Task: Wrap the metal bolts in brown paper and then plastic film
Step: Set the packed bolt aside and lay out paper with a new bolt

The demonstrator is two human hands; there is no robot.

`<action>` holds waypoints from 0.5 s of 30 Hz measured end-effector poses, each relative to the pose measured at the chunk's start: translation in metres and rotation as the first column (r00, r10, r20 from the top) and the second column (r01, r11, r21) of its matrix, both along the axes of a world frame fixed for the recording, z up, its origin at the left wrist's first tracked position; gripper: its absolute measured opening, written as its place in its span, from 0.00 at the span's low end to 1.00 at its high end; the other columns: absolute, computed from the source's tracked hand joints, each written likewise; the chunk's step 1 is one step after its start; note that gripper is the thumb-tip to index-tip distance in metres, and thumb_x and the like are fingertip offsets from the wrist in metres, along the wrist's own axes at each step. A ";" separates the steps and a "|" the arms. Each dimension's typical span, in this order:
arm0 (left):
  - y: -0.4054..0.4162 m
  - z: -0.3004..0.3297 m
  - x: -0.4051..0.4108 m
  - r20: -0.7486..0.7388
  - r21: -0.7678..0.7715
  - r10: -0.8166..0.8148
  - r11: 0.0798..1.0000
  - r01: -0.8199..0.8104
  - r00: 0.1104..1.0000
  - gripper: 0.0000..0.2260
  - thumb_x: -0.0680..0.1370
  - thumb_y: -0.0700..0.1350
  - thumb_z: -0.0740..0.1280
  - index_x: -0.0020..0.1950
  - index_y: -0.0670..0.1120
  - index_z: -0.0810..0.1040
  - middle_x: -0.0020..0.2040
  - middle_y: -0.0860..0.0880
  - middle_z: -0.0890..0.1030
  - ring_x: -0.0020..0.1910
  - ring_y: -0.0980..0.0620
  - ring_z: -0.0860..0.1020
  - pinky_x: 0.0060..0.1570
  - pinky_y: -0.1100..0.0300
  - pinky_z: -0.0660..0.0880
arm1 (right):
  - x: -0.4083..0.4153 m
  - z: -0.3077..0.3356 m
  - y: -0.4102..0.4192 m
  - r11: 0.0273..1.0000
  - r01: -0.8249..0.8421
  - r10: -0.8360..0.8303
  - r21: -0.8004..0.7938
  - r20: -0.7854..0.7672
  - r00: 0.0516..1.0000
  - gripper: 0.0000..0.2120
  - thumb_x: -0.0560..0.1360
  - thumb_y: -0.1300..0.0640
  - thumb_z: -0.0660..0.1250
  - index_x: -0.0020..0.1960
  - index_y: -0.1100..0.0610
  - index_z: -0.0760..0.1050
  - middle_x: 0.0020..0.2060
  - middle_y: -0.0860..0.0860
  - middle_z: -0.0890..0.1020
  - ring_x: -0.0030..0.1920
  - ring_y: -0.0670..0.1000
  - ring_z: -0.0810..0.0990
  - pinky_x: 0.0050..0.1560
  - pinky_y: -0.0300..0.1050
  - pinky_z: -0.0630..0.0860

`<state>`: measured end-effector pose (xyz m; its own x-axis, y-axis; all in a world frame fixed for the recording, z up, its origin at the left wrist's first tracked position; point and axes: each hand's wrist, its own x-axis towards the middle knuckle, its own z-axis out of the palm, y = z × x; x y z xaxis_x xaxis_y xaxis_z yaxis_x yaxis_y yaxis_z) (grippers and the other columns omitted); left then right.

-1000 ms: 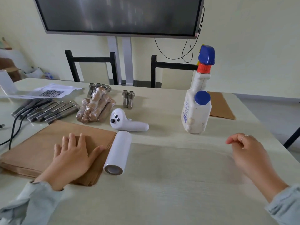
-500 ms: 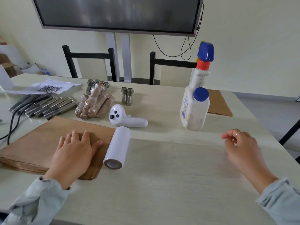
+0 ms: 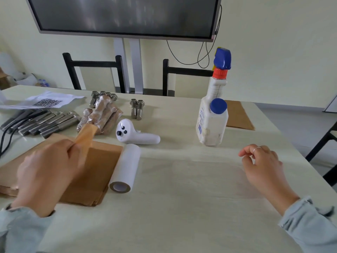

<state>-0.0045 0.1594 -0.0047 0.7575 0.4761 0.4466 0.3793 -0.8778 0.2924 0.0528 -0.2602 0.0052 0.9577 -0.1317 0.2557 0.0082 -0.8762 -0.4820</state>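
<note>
Left hand (image 3: pixel 47 167) over the flat stack of brown paper sheets (image 3: pixel 102 167), pinching one lifted sheet corner (image 3: pixel 85 137). Right hand (image 3: pixel 262 165) rests on the pale table (image 3: pixel 182 216), fingers loosely curled, empty. White plastic-film roll (image 3: pixel 125 168) touches the stack's right edge, long axis pointing away from the person.

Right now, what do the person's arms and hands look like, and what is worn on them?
Both arms are covered by loose, pale grey-blue sleeves that end at the wrists, with soft, crumpled cuffs. The left hand is bare, with no ring or watch visible. The right hand wears one thin silver-coloured ring on a finger. No gloves, cables or markings show.
</note>
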 end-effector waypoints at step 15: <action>-0.233 0.103 0.000 -0.063 0.222 -0.499 0.837 0.500 0.864 0.09 0.82 0.50 0.55 0.42 0.49 0.61 0.31 0.52 0.60 0.32 0.49 0.64 0.24 0.60 0.52 | -0.033 0.051 0.048 0.363 -0.439 0.715 0.822 0.057 0.697 0.40 0.59 0.34 0.74 0.64 0.55 0.70 0.53 0.50 0.82 0.56 0.51 0.80 0.56 0.45 0.76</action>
<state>-0.0044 -0.0737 0.0987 0.8666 -0.0792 0.4926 -0.1279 -0.9896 0.0659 0.0200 -0.2118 0.0558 0.8700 0.4845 0.0909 0.1171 -0.0239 -0.9928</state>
